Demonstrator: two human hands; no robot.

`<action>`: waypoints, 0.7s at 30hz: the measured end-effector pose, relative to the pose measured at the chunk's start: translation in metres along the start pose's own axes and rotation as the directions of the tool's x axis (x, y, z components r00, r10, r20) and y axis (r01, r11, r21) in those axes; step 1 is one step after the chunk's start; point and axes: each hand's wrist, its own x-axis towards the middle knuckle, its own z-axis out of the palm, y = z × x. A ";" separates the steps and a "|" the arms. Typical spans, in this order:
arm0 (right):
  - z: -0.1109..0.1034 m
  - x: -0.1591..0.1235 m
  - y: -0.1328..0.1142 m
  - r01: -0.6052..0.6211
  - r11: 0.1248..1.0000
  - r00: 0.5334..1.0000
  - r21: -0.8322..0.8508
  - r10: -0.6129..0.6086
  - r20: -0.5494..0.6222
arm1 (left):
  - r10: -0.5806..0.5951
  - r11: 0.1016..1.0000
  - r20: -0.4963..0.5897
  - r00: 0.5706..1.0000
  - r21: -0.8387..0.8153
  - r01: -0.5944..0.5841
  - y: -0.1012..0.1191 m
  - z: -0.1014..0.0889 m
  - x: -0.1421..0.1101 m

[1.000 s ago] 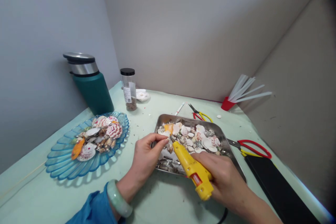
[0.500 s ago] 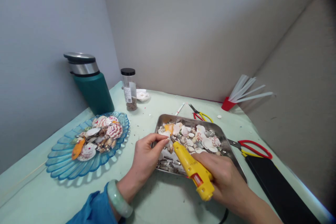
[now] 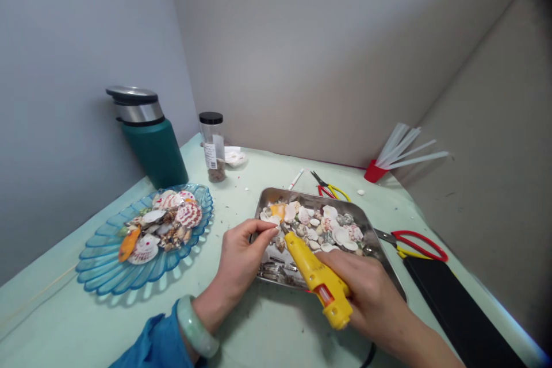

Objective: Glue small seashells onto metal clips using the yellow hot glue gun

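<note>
In my right hand [image 3: 366, 282] is a yellow hot glue gun [image 3: 317, 276], its nozzle pointing up and to the left. My left hand [image 3: 244, 256] pinches something small and pale at its fingertips, close to the nozzle; too little of it shows to name it. Both hands are over the near side of a metal tray [image 3: 382, 250]. Inside lie several seashells [image 3: 328, 227], a bright orange shell [image 3: 278, 211] among them, and metal clips [image 3: 276, 270] at the near left.
Left stands a blue scalloped plate [image 3: 97, 264] of shells, with a teal bottle [image 3: 155, 152] behind. A clear jar [image 3: 212, 149], small pliers [image 3: 330, 187], scissors [image 3: 416, 244], a black flat object [image 3: 452, 305] and a red cup [image 3: 375, 171] of glue sticks [image 3: 401, 146] surround the tray.
</note>
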 end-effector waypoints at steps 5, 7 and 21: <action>-0.001 0.001 -0.001 0.009 1.000 1.000 0.027 -0.009 0.021 | 0.019 1.000 -0.013 1.000 0.002 -0.019 -0.001 0.000 0.000; -0.001 0.001 -0.001 0.008 0.999 1.000 0.037 -0.009 0.021 | 0.030 1.000 -0.015 0.999 0.008 -0.030 -0.001 0.000 0.000; -0.003 0.003 -0.003 -0.001 0.999 1.000 0.041 0.001 0.016 | 0.073 0.997 -0.020 0.997 0.035 -0.072 -0.001 0.000 -0.001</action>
